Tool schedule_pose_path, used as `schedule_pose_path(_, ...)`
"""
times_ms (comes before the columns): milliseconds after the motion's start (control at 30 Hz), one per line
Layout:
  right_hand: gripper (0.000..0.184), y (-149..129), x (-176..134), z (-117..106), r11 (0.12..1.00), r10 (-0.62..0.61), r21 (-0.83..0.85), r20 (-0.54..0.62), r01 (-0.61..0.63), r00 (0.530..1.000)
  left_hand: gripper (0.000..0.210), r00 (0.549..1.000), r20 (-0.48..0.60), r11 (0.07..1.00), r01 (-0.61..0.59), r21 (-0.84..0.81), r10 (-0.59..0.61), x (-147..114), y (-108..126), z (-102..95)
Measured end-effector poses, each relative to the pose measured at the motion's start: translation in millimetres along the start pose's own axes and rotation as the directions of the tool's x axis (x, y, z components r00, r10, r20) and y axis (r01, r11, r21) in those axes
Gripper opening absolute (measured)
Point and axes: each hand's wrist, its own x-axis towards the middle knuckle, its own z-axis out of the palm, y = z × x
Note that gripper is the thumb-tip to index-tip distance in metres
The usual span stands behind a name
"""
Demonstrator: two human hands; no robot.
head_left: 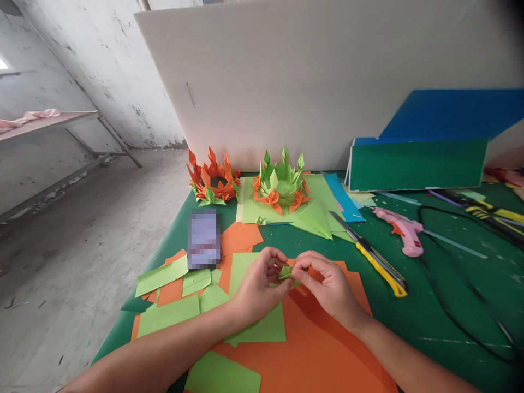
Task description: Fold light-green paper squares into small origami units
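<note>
Between my fingertips is a small folded piece of green paper [285,273], held above the papers on the table. My left hand [262,284] pinches it from the left, fingers curled. From the other side my right hand [323,281] closes thumb and forefinger on its edge. Part of the folded piece is hidden by my fingers. Below lie a large orange sheet [327,349] and a green sheet [266,322]. Farther back stand an orange paper crown [213,183] with green flowers and a green paper crown [282,177] with orange flowers.
A yellow utility knife [380,267] with its blade showing lies to the right, near a pink glue gun [403,232] with a black cord. Cut green paper pieces [167,316] and a blurred phone-like object [203,239] are on the left. A white board [266,82] stands behind.
</note>
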Motion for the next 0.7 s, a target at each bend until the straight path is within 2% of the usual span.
schedule_pose_path(167, 0.005, 2.3, 2.4, -0.5, 0.983, -0.131, -0.133, -0.051, 0.123, 0.99, 0.029, 0.998, -0.047, 0.991, 0.027, -0.129, -0.033, 2.7, -2.7, 0.1)
schedule_pose_path(400, 0.017, 1.0, 0.8, -1.7, 0.924, -0.316, -0.26, -0.106, 0.28, 0.943, 0.03, 0.997, -0.062, 0.979, 0.022, -0.202, -0.035, 3.5, -2.8, 0.2)
schedule_pose_path(700, 0.022, -1.1, -1.5, -3.6, 0.875, -0.397, -0.325, -0.061, 0.358, 0.916, 0.034, 0.996, -0.045, 0.954, 0.061, -0.293, -0.078, 3.0, -1.2, -1.4)
